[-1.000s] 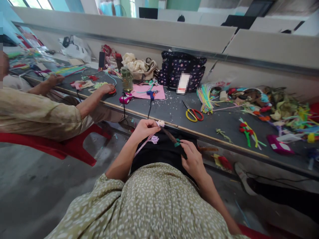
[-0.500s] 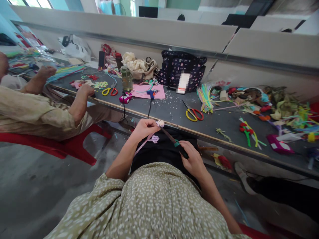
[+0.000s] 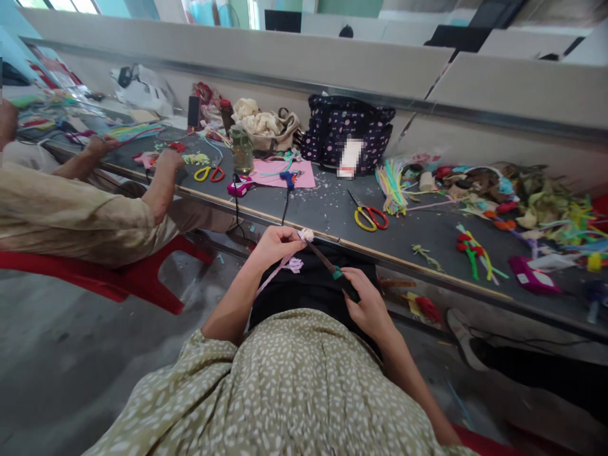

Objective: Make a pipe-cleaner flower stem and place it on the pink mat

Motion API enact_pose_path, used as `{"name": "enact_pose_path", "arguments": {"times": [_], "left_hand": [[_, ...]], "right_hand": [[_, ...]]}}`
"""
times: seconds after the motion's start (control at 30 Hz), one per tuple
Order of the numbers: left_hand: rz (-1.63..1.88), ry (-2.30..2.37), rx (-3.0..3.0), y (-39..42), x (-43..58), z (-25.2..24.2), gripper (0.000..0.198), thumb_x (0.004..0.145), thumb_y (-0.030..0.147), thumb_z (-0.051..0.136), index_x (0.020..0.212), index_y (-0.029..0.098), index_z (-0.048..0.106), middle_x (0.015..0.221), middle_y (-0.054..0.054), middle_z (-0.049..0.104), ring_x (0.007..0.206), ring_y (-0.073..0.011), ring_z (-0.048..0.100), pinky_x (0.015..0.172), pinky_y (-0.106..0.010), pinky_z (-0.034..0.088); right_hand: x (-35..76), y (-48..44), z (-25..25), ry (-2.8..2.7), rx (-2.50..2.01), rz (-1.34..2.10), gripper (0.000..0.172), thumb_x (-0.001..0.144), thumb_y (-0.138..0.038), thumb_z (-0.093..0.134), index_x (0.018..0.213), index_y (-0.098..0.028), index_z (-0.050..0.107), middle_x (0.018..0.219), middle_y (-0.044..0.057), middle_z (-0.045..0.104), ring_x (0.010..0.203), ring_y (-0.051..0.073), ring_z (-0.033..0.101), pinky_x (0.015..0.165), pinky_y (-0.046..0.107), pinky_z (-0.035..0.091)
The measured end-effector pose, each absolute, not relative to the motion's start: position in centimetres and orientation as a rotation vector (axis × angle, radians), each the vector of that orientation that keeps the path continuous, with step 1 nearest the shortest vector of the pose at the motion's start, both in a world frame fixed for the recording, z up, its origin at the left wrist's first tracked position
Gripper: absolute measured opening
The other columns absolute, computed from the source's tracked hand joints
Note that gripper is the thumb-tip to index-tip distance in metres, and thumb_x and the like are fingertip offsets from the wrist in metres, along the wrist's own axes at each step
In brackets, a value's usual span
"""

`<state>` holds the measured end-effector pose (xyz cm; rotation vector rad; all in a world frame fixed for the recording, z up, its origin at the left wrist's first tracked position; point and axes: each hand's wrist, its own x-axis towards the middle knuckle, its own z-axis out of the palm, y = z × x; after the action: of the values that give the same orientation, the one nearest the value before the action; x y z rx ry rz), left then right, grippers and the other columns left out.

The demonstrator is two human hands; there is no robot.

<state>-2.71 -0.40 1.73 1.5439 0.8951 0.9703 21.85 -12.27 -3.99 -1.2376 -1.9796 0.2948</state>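
Two hands meet at mid-frame, just below the near edge of the surface [image 3: 327,218]. The left hand [image 3: 275,245] has its fingers pinched on a pale bud [image 3: 307,235] at the upper tip of a brown stem [image 3: 321,256], and a pink strip [image 3: 272,277] trails down from it. The right hand [image 3: 369,305] has its fingers closed round the stem's lower end. Behind them lie scissors [image 3: 370,218] and a dotted bag [image 3: 346,130]. At upper left another person's hand [image 3: 169,158] rests on the surface.
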Motion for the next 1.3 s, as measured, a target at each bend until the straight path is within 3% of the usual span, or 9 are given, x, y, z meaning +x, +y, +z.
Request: {"name": "enact_pose_path", "arguments": {"times": [0.9,1.13,1.3], "left_hand": [[0.955,0.918,1.553,-0.37,-2.75,1.64,0.027,0.072,0.036,0.075,0.061,0.015,0.061,0.050,0.004,0.049,0.047,-0.0070,0.040,0.049,-0.023,0.027],[0.991,0.964,1.525,-0.46,-2.67,1.71,0.028,0.073,0.037,0.075,0.062,0.017,0.059,0.047,0.005,0.048,0.041,-0.0066,0.038,0.047,-0.023,0.026],[1.102,1.008,1.581,-0.71,-2.40,2.32,0.026,0.072,0.033,0.073,0.058,0.017,0.058,0.048,0.005,0.049,0.045,-0.0074,0.040,0.049,-0.023,0.029]], "right_hand": [[21.76,-12.06,-3.80,-1.888,-1.217,0.424,0.038,0.086,-0.007,0.049,0.118,-0.024,0.061,0.113,0.009,0.068,0.104,0.022,0.067,0.093,0.037,0.055],[22.09,-12.00,-4.32,-1.867,-1.248,0.292,0.057,0.078,-0.005,0.047,0.131,-0.024,0.057,0.126,0.010,0.067,0.118,0.024,0.064,0.104,0.043,0.051],[22.01,-12.18,-3.79,-1.975,-1.239,0.072,0.058,0.076,-0.002,0.048,0.130,-0.023,0.055,0.130,0.014,0.063,0.122,0.028,0.060,0.102,0.049,0.052]]}}
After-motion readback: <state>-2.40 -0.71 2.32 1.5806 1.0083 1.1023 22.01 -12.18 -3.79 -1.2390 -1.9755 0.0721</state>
